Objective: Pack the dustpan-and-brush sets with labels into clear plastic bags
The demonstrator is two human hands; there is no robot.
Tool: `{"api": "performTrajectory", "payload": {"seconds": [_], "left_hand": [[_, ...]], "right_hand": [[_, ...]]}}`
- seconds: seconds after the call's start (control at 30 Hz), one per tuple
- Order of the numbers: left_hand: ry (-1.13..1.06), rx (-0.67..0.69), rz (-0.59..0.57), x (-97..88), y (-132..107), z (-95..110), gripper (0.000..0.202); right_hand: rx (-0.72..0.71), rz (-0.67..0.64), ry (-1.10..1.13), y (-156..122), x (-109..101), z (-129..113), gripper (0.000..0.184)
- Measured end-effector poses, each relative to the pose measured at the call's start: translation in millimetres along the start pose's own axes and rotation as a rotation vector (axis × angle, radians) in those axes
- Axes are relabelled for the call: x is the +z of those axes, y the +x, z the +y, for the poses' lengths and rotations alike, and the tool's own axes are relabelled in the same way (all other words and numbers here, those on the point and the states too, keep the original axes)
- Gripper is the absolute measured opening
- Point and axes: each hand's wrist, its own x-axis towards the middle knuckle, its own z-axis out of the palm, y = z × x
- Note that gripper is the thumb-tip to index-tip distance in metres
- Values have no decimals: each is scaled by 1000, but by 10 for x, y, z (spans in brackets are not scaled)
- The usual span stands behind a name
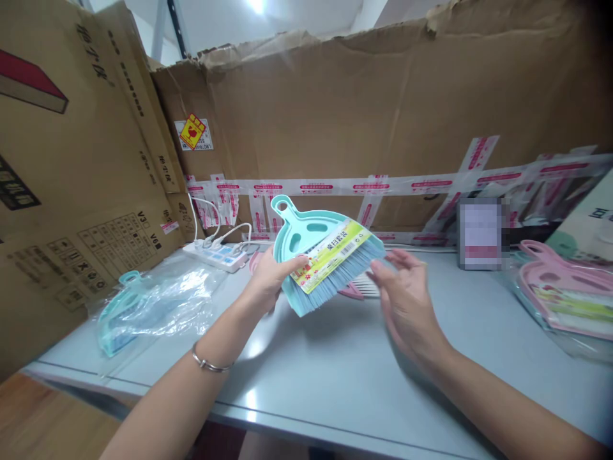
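My left hand is closed on the left edge of a mint-green dustpan and brush set, its thumb on the front. The set is tilted above the table, its looped handle pointing up and left and its blue-grey bristles facing down and right. A yellow-green label band wraps across it. By the right corner of the bristles is my right hand, fingers apart and loosely bent; whether a fingertip touches the corner I cannot tell. Behind the set, a pink piece with white bristles lies partly hidden on the table.
Another mint-green dustpan lies at left beside crumpled clear plastic. Pink dustpan sets in clear wrap lie at right. A power strip with white cables and a phone-like screen stand before the taped cardboard wall.
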Motion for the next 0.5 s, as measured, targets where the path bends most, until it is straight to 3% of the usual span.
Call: {"api": "performTrajectory", "payload": {"seconds": [0.07,0.13,0.23,0.3,0.33,0.4,0.43,0.5], "left_hand": [[5,10,-35,58,-31,-36,47],[60,16,-80,114,-56,-74,47],[299,30,-151,63,-64,-8,47],[593,88,-123,-141,-59,149,47],[765,146,-28,-300,-60,246,44],[1133,208,324,-704,-75,427,28],[1310,146,508,-927,-91,493,24],[1459,-49,718,-1353,-127,553,22]], "right_hand": [[292,-149,177,9,40,11,58],[475,-196,285,7,73,34,52],[534,-107,342,2,83,61,50],[514,-83,349,7,65,67,51],[505,-77,349,11,53,67,52],[503,-70,355,21,35,64,55],[508,-69,360,25,31,63,56],[522,-66,374,24,31,61,57]]}}
